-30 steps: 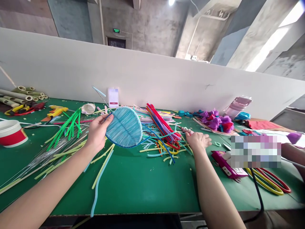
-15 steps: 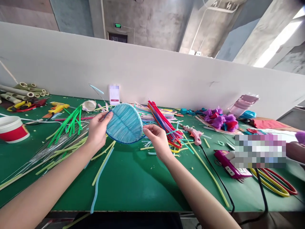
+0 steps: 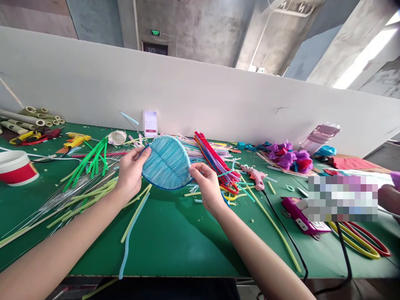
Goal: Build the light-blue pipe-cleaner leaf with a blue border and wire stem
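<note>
A white partition (image 3: 200, 96) spans the frame above a green counter (image 3: 175, 246). In the middle, a blue leaf (image 3: 165, 163) is raised over the counter; the left hand (image 3: 128, 173) pinches its left edge, the right hand (image 3: 206, 183) its right edge. Red and purple stems (image 3: 215, 160) lie right of center, a paper cup (image 3: 18, 171) stands far left, a pink glue gun (image 3: 258, 180) lies right of the hands, and a phone (image 3: 150, 123) stands upper left of center.

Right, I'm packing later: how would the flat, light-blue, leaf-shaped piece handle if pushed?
The leaf-shaped piece looks fairly stiff, spanning the left hand and right hand without sagging. Looking thin, it's probably light. Its strand-covered face might snag.
</note>
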Demonstrator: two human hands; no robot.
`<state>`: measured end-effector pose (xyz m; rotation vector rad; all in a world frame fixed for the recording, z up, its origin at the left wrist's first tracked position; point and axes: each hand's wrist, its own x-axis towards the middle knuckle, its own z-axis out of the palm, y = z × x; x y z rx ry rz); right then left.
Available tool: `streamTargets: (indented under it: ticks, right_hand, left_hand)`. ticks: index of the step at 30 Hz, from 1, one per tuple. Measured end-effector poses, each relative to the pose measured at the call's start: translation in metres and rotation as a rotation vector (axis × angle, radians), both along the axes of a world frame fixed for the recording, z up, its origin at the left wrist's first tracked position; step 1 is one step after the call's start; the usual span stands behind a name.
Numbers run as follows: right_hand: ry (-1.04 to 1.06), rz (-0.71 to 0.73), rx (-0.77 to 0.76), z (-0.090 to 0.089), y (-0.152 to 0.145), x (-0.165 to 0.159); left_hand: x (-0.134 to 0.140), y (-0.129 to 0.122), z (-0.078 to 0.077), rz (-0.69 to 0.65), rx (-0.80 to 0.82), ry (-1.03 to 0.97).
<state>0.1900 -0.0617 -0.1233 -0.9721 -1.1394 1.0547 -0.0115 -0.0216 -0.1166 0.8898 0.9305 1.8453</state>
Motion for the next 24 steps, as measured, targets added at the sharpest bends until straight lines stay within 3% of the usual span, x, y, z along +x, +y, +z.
streamTargets:
  ticks: [15,24]
  right_hand:
    - [-0.058,-0.048,0.052,0.0014,-0.0010,0.0017]
    - [0.027,-0.010,-0.031,-0.0029,0.0008,0.0024]
  left_hand:
    - [0.0007,-0.0005,-0.0019,-0.003,0.023,0.059]
    - [0.0014,-0.0014,0.0014,-0.032,-0.038,-0.028]
